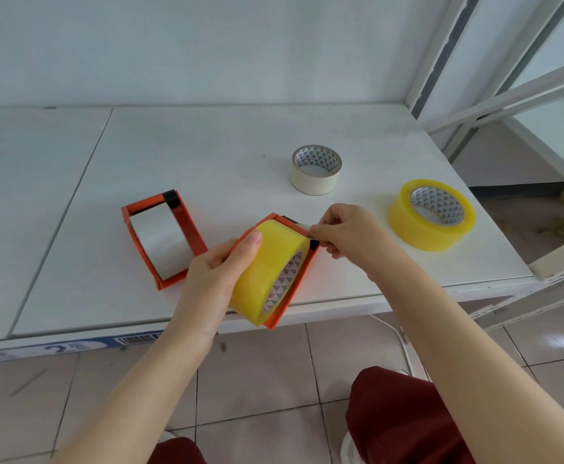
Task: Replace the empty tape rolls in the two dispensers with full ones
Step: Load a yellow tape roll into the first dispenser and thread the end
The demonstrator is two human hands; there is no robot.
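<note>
Two orange dispensers in head view. L hand clamps held dispenser w/ full yellow roll seated in it, roll axis pointing lower-right. R hand pinches tape end at dispenser's far cutter end, just beside roll top; R nearer, so next pull likely goes over cutter. Other dispenser on table still holds empty white core. Spare yellow roll + removed empty core sit well apart, right.
</note>
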